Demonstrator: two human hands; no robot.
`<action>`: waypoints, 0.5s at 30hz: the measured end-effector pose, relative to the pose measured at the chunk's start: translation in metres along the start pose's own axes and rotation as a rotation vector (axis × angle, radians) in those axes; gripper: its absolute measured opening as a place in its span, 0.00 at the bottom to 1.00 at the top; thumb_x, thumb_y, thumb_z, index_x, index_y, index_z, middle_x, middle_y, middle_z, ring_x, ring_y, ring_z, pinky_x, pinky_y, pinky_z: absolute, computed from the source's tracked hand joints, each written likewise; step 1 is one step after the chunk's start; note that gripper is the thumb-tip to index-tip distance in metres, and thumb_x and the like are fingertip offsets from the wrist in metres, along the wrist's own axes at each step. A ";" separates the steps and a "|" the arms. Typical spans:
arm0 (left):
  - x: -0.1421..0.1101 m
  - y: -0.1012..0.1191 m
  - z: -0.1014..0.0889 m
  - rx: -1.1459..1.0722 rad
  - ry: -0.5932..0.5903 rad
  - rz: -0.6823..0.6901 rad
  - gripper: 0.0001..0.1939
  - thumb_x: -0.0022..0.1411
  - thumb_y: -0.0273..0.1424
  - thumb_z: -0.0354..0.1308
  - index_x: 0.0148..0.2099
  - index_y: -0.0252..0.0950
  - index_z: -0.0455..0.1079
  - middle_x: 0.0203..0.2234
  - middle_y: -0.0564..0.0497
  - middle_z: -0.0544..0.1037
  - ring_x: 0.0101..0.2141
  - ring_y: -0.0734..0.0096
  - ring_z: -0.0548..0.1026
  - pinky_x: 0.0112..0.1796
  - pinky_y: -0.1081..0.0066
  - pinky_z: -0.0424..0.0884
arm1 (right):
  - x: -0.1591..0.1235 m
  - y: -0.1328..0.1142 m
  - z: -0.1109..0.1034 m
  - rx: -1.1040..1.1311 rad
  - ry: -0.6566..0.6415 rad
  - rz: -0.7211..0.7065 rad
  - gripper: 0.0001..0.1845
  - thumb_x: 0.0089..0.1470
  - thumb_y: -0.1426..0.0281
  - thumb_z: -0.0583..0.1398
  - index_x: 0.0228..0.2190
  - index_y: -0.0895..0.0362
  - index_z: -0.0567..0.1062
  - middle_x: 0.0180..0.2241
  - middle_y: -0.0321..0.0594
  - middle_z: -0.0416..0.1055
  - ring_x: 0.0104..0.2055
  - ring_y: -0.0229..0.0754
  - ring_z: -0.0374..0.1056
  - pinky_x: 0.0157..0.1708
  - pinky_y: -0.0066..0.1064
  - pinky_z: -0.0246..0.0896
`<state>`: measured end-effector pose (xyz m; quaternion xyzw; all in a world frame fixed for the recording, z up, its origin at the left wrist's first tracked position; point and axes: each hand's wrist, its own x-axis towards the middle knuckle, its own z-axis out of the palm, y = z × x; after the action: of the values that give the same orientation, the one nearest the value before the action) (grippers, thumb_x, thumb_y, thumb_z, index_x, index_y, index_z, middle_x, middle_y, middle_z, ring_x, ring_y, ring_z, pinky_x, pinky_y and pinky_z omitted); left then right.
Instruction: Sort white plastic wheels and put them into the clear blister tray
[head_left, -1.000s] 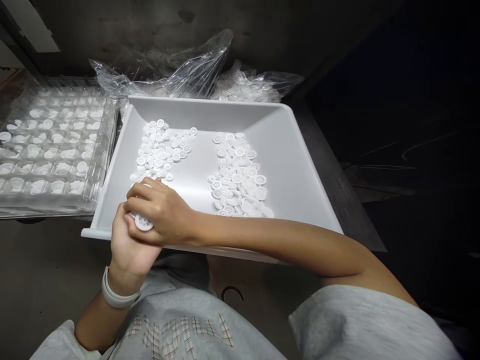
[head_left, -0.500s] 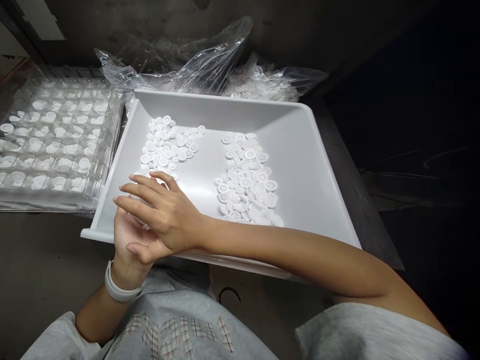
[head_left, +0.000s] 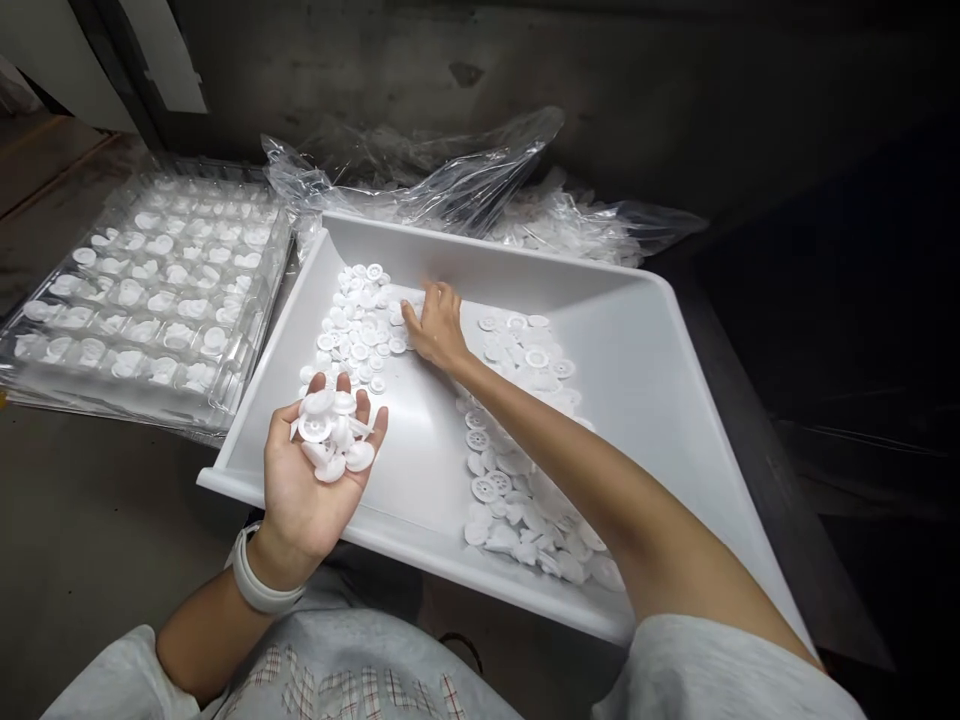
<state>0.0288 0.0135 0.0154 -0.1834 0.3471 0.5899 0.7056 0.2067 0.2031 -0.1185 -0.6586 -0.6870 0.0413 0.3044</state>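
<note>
My left hand (head_left: 311, 510) is palm up and cupped at the tray's front left edge, holding a heap of small white plastic wheels (head_left: 334, 440). Some of these have stems that stick out. Over the tray floor, just right of the left pile of white wheels (head_left: 356, 325), is my right hand (head_left: 437, 325). Its thumb stands apart from its bent fingers, and nothing shows between them. Both piles lie in a large white tray (head_left: 600, 350); the right pile (head_left: 517, 510) is partly hidden beneath my right forearm.
Left of the white tray sits a clear compartment tray (head_left: 247, 350) whose pockets hold small white parts. Behind the white tray lie crumpled clear plastic bags (head_left: 465, 190), one with white pieces inside. A dark wall (head_left: 375, 60) rises at the back.
My right hand has lifted off my left hand and moved away, forward and right, to the left pile. The wheels in my left palm are now uncovered. The view has shifted, too.
</note>
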 end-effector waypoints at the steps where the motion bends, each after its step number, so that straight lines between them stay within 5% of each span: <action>1: 0.000 0.000 0.000 -0.005 -0.002 -0.004 0.10 0.62 0.30 0.52 0.37 0.41 0.75 0.36 0.55 0.81 0.37 0.70 0.80 0.44 0.62 0.78 | 0.001 -0.003 0.009 0.003 0.012 0.030 0.22 0.62 0.60 0.60 0.53 0.58 0.69 0.53 0.46 0.67 0.52 0.47 0.67 0.51 0.46 0.68; 9: -0.001 -0.001 0.000 0.003 -0.040 -0.046 0.09 0.62 0.30 0.52 0.37 0.39 0.74 0.33 0.55 0.80 0.35 0.69 0.80 0.45 0.60 0.76 | 0.006 -0.038 0.037 0.125 0.021 0.036 0.21 0.62 0.60 0.59 0.53 0.57 0.69 0.53 0.46 0.67 0.52 0.46 0.67 0.50 0.46 0.68; 15: 0.001 0.000 -0.003 0.012 -0.097 -0.071 0.08 0.61 0.30 0.53 0.38 0.37 0.74 0.33 0.55 0.80 0.35 0.70 0.79 0.48 0.59 0.75 | 0.003 -0.064 0.005 0.323 -0.055 -0.108 0.21 0.62 0.60 0.59 0.53 0.57 0.69 0.54 0.46 0.66 0.53 0.47 0.67 0.52 0.47 0.67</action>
<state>0.0279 0.0121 0.0128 -0.1625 0.3092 0.5707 0.7432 0.1478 0.1988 -0.0920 -0.5619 -0.7139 0.1527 0.3890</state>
